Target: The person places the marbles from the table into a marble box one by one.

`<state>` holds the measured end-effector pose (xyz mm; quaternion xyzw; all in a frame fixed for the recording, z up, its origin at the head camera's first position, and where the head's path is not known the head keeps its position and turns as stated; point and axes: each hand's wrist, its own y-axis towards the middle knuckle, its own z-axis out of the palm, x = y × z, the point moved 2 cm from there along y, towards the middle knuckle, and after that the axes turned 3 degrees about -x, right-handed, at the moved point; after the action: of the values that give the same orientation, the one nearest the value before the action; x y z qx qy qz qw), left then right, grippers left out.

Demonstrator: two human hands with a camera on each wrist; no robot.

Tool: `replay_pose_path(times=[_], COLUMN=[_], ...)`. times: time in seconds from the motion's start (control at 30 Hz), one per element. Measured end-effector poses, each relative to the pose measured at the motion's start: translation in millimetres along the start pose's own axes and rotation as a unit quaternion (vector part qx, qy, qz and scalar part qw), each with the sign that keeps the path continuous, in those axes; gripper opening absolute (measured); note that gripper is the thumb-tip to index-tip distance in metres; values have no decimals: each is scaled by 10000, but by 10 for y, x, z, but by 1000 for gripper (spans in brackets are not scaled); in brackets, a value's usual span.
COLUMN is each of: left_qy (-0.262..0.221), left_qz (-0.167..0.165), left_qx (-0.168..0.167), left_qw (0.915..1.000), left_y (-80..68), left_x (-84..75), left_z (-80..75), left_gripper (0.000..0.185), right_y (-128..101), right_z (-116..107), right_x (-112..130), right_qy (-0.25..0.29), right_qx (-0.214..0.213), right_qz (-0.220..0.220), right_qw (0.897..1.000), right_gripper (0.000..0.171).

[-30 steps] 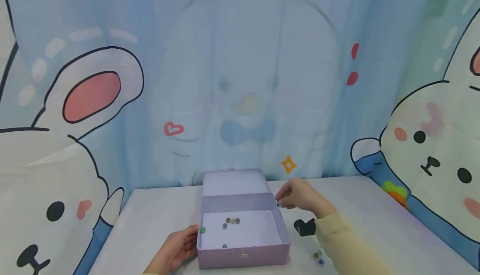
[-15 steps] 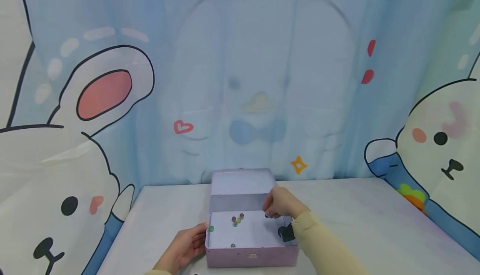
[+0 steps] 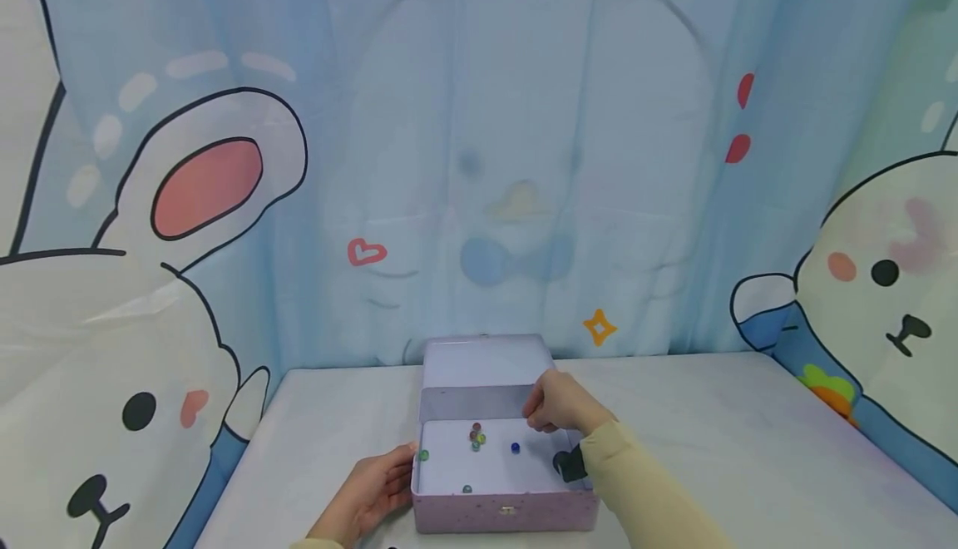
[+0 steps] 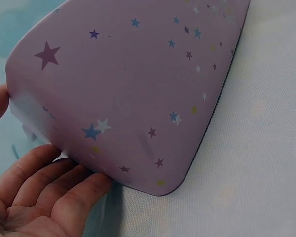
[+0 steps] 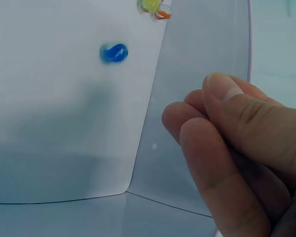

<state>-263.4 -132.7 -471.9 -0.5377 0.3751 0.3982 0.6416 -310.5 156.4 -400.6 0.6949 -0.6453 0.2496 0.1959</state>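
An open lilac box (image 3: 506, 513) stands on the table. In the head view, my left hand (image 3: 372, 491) holds its left wall. Starry printing covers the outer wall (image 4: 133, 94) in the left wrist view, with my thumb and fingers at its edges. Over the box's right back part hovers my right hand (image 5: 237, 148), its fingers curled close to the thumb and nothing visible between them. A blue marble (image 3: 516, 448) lies on the box floor, apart from that hand. Left of it is a cluster of small marbles (image 3: 481, 439). A green marble (image 3: 424, 455) sits by the left wall.
The box's raised lid (image 3: 486, 362) leans at the back. One more marble (image 3: 467, 489) is near the front wall. A black device (image 3: 570, 465) is on my right wrist. White cloth covers the table (image 3: 718, 441), and a printed curtain (image 3: 419, 158) hangs behind.
My right hand has come from the box's right edge in over it and let go of the blue marble, which now lies on the floor. The clustered marbles have shifted. My left hand stays at the wall.
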Motion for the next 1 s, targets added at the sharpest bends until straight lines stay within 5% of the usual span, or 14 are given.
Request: replay_pose_path(times=[0.6,0.8,1.0], left_qy=[23,18,48], left_qz=[-107,-47,-24], left_qx=[-33,4,-70], left_qw=[9999,10000,10000], left_y=[3,0,-7], left_x=[34,37,31], left_z=[35,39,7], left_gripper=[77,77,79], right_y=[-123,-175,-282], right_z=[-169,-390,-708], right_x=[-107,-280,-524], right_qy=[736,1098,1240], right_qx=[-26,207,174], right_qz=[-81,-549,-436], right_qw=[9973,9922,9912], right_gripper=[10,17,25])
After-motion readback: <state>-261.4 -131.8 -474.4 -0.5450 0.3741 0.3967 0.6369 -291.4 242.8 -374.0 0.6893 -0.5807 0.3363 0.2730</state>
